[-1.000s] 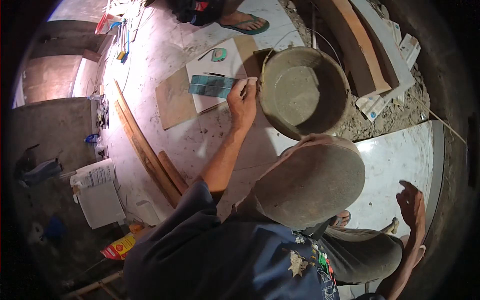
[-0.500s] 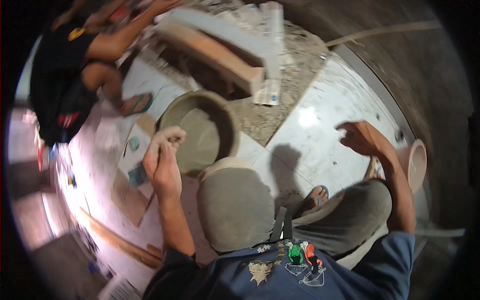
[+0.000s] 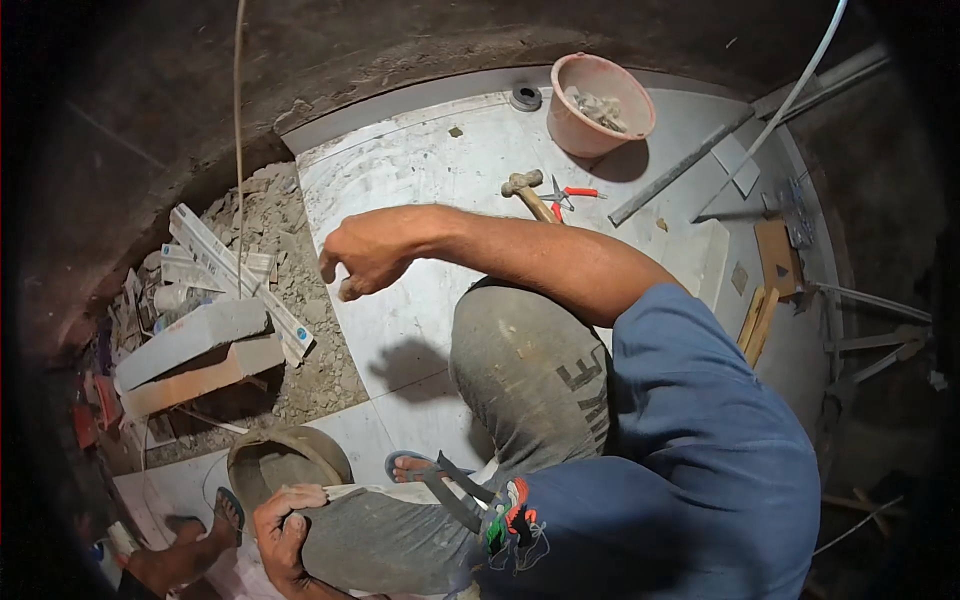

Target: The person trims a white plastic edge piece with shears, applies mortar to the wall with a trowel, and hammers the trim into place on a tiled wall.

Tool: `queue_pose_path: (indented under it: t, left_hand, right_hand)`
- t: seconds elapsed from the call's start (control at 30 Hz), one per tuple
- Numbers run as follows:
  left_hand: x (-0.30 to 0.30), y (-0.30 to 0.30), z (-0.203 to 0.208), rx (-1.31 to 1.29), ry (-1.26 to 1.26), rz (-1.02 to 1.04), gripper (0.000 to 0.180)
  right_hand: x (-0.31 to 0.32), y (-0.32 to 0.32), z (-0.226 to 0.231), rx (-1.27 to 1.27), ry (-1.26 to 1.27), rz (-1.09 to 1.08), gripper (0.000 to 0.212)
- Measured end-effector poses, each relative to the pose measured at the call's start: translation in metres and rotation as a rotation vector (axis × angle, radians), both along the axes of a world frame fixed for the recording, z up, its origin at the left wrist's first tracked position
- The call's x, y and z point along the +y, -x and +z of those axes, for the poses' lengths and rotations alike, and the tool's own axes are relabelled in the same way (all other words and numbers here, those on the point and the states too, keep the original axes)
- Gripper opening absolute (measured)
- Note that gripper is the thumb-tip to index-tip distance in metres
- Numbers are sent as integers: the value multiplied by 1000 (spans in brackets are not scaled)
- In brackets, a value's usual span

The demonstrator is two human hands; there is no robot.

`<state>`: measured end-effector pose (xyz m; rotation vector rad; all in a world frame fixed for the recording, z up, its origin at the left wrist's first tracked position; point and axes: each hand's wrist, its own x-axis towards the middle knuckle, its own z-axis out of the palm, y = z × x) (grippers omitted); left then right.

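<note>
My right hand (image 3: 368, 254) is held out over the white floor tiles, thumb and bent fingers apart, with nothing between them. Its forearm crosses in front of a hammer (image 3: 524, 186) and hides part of the handle. Against my left knee rests my left hand (image 3: 285, 530), fingers apart and nothing visible in it. Just beyond that knee, a round mortar basin (image 3: 262, 470) is partly covered by my leg and hand. Beside the hammer lie red-handled pliers (image 3: 566, 196).
A pink bucket (image 3: 580, 134) of rubble stands by the wall, beside a dark round roll (image 3: 525, 96). Grey blocks (image 3: 195, 340) and white strips (image 3: 240, 280) lie on rubble at left. A metal bar (image 3: 680, 168) lies at right. Another person's foot (image 3: 228, 512) is lower left.
The view has swung to the right, bringing the hammer and pliers into sight. My left hand has gone from raised beside the basin to my knee. My right hand remains outstretched.
</note>
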<state>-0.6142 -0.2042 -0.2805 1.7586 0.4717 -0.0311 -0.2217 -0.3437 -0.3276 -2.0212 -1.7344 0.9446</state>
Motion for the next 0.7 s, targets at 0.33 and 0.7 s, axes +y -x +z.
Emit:
queue_pose_path:
  t: [0.33, 0.7]
  left_hand:
    - [-8, 7, -9, -305, -257, -157, 26]
    - [38, -26, -15, 72, -92, -142, 32]
  right_hand:
    - [-111, -143, -35, -78, -413, -515, 44]
    - [-396, -111, -305, -378, 32, -1086, 62]
